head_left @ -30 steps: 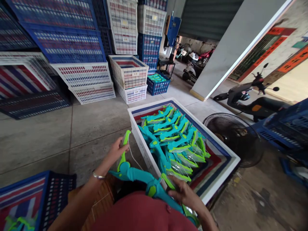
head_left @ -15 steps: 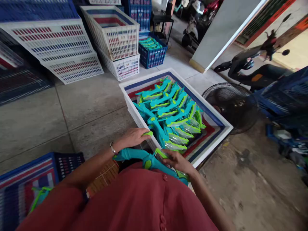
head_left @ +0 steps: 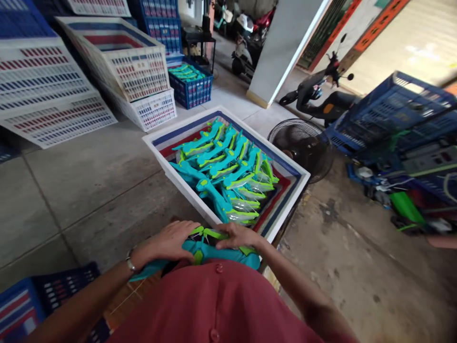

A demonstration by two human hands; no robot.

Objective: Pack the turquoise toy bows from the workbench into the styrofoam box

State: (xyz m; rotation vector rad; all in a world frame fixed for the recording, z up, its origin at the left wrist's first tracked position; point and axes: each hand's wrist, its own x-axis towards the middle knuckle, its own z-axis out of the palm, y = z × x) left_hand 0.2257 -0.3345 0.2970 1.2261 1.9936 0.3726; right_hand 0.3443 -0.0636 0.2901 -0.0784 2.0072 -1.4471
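A long, curved teal plastic piece (head_left: 214, 255) with lime-green parts lies across my body at the front of a lined crate. My left hand (head_left: 169, 242) is closed over its left part, fingers on top and thumb towards me. My right hand (head_left: 238, 235) grips it farther right, by the lime-green strip. Two lime-green strip ends meet between the hands. Just beyond, the white crate (head_left: 291, 205) holds several similar teal pieces (head_left: 216, 193), laid in overlapping rows with clear film or plastic on their right sides. My shirt hides the lower edge of the held piece.
White stacked crates (head_left: 139, 71) stand at the left, with a blue crate (head_left: 193, 90) of teal pieces beyond. A floor fan (head_left: 300, 147) is right of the crate. Blue crates (head_left: 396, 114) and a scooter (head_left: 321, 95) stand farther right. Another blue crate (head_left: 35, 295) sits lower left.
My left hand has come down onto the teal piece beside the right hand, and the two lime-green ends now meet. The view has swung right.
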